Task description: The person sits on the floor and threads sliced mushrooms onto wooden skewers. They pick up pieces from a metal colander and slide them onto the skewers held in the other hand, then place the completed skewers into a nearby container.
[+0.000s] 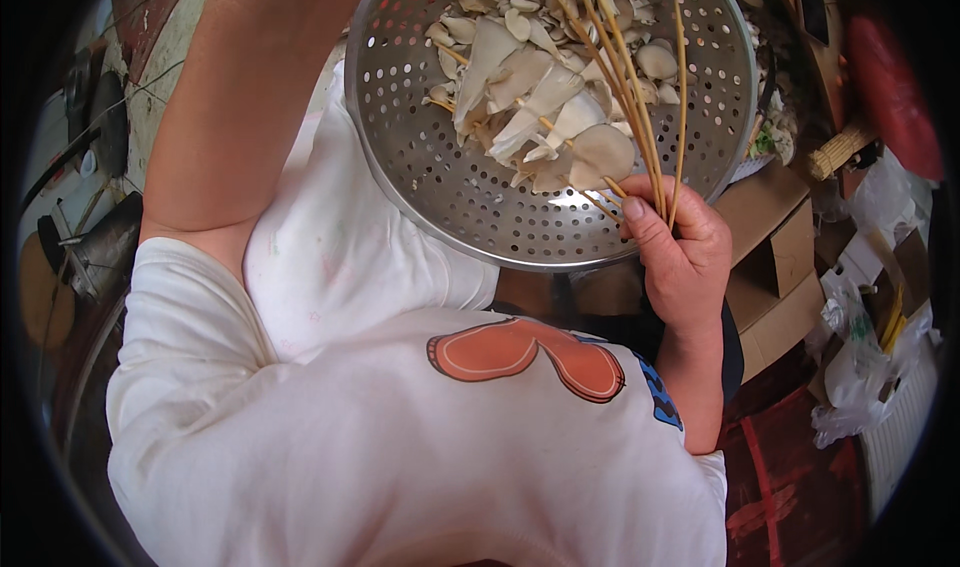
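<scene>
My right hand (679,244) pinches several thin bamboo skewers (637,109) at the near right rim of a perforated metal colander (480,225). Some skewers stand up bare from its fingers. Others point left, with pale oyster mushroom pieces (602,154) threaded along them. Loose mushroom pieces (656,60) lie in the colander behind and around these. My left forearm (225,109) reaches up past the colander's left side, and my left hand is beyond the top edge, out of view. The colander rests over my lap, near white cloth (337,267).
Cardboard boxes (780,289) and crumpled clear plastic bags (862,372) lie at the right. A bundle of sticks (840,150) and a blurred red object (892,94) are farther up. More mushrooms (784,128) show beyond the colander. A dark cylindrical container (112,248) sits at the left.
</scene>
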The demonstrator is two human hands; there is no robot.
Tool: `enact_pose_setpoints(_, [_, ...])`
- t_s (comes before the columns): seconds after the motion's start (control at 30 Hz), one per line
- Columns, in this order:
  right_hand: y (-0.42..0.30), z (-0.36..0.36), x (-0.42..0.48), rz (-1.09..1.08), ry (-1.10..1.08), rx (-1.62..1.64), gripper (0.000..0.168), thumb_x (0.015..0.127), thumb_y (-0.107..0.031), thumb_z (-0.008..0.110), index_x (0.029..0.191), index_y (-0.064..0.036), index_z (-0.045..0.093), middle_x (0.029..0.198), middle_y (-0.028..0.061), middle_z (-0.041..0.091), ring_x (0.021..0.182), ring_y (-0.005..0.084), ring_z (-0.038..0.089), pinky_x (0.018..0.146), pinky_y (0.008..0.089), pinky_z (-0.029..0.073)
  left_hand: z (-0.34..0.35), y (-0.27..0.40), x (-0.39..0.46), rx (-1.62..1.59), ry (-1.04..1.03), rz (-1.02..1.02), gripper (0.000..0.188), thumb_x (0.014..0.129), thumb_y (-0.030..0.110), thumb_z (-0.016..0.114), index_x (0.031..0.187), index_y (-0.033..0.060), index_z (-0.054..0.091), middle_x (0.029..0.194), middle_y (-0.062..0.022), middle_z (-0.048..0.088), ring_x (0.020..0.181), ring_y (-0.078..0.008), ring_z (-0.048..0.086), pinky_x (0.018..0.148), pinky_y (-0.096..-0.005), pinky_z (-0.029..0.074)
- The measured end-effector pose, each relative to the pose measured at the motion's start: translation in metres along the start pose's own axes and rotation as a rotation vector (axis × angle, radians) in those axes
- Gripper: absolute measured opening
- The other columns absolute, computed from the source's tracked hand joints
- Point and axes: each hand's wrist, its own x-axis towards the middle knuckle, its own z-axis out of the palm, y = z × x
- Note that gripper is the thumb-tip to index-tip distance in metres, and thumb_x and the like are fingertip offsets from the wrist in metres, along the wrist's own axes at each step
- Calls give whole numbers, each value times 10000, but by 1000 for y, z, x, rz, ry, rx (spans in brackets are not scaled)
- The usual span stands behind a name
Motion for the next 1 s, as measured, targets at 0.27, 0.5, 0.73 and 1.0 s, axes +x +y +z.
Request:
enact_pose_setpoints(0.27, [17, 9, -4, -10, -96, -197, 160, 820, -50, 626, 974, -24, 657, 772, 121, 631, 689, 212, 607, 646, 284, 476, -5, -11, 0, -37, -4, -100, 240, 876, 101, 580, 1079, -26, 555, 896, -95, 657, 779, -164, 656, 694, -285, 550])
enact_pose_setpoints(0.5, [21, 16, -1, -87, -49, -324, 171, 814, -58, 621, 981, -49, 656, 838, 146, 642, 747, 298, 626, 680, 327, 492, 1, -21, 5, 124, 73, -170, 238, 850, 79, 606, 1051, -40, 559, 872, -98, 650, 720, -148, 664, 614, -249, 569])
enact_pose_setpoints(0.73, [24, 16, 4, -122, 47, -417, 159, 811, -79, 624, 964, -65, 666, 839, 146, 642, 762, 328, 622, 669, 359, 496, 4, -24, 10, 232, 175, -236, 239, 831, 58, 611, 1036, -51, 554, 865, -104, 648, 692, -149, 667, 608, -242, 569])
enact_pose_setpoints(1.0, [25, 20, 10, -117, 72, -460, 147, 809, -96, 620, 940, -68, 679, 822, 145, 646, 753, 321, 628, 662, 370, 503, 0, -28, 10, 216, 168, -230, 228, 842, 64, 603, 1036, -41, 545, 877, -107, 643, 694, -146, 670, 607, -238, 573])
